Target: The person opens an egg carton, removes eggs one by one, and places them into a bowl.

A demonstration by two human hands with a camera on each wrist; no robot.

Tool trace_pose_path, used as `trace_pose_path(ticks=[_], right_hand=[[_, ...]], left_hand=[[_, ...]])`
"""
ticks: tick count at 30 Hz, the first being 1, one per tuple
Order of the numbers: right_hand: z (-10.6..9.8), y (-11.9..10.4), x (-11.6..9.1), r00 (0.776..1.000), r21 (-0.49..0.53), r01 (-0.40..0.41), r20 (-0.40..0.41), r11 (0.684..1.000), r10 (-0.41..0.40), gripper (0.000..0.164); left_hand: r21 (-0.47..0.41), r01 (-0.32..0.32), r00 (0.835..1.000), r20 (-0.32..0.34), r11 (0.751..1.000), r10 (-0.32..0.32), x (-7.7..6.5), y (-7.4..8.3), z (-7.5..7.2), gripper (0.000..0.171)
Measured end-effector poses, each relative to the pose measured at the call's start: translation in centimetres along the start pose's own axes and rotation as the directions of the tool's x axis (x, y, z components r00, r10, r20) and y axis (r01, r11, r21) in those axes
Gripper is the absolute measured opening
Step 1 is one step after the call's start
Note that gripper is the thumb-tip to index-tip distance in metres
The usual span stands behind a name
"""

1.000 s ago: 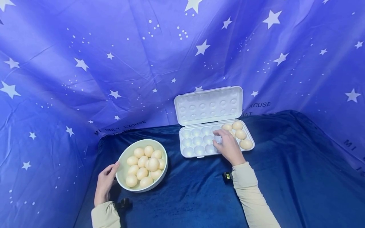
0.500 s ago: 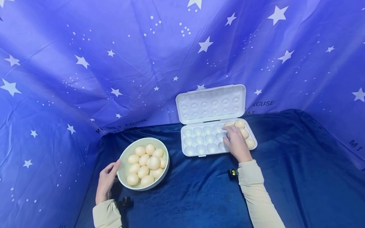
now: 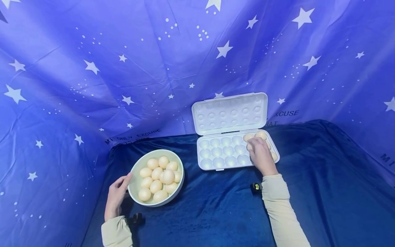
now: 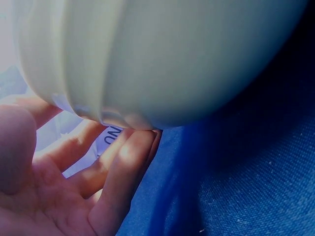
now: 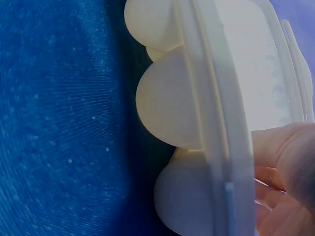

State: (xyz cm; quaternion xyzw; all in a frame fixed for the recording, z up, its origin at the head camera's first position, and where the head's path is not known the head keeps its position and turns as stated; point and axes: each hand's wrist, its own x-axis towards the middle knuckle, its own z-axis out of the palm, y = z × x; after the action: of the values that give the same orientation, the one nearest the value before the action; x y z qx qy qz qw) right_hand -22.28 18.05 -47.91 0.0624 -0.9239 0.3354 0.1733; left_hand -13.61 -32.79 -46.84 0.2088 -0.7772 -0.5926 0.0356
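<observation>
At the left, a pale green bowl [image 3: 181,183] holds several cream-coloured eggs [image 3: 156,186]. My left hand [image 3: 116,197] grips its left side near the rim; in the left wrist view the fingers [image 4: 125,167] press against the bowl's outer wall. A white plastic egg carton [image 3: 210,168] lies with its hinged lid raised. Several eggs fill its right end. Over this end is my right hand [image 3: 262,156], its fingers curled round an egg [image 3: 249,146] in the middle row. The hand hides the slot below. In the right wrist view, the rounded egg cups [image 5: 170,98] show beneath the carton's rim.
The raised lid [image 3: 229,118] stands behind the carton. Dark blue cloth [image 3: 210,209] covers the table, with a purple-blue star-patterned curtain [image 3: 154,68] behind and at the sides. Bare slots [image 3: 228,151] take up the carton's left and middle. Cloth separates bowl and carton.
My right hand has moved right over the carton, from bare slots onto the egg in the middle row, its fingers closing in. The left hand still holds the bowl. The view has shifted slightly.
</observation>
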Motion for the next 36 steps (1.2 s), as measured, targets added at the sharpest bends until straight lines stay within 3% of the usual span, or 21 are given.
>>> trace_pose_path(ticks=[6,14,23,36], right_hand=[[0.4,0.4,0.0,1.000,-0.011,0.009,-0.008,1.000,-0.009,0.032],[0.5,0.8,0.0,0.998,0.032,-0.009,-0.061,0.999,0.011,0.032],[0.6,1.0,-0.2,0.997,0.038,-0.024,-0.076,0.999,0.027,0.030],[0.9,1.0,0.0,0.993,0.023,0.022,-0.119,0.999,-0.019,0.025]], left_hand=[[0.004,0.002,1.000,0.002,1.000,-0.002,0.0,0.0,0.0,0.019],[0.028,0.001,1.000,-0.003,1.000,-0.001,-0.1,-0.1,-0.1,0.041],[0.003,-0.003,1.000,0.000,1.000,0.003,-0.1,0.0,-0.1,0.027],[0.016,0.000,1.000,0.002,1.000,0.000,0.0,0.1,-0.1,0.046]])
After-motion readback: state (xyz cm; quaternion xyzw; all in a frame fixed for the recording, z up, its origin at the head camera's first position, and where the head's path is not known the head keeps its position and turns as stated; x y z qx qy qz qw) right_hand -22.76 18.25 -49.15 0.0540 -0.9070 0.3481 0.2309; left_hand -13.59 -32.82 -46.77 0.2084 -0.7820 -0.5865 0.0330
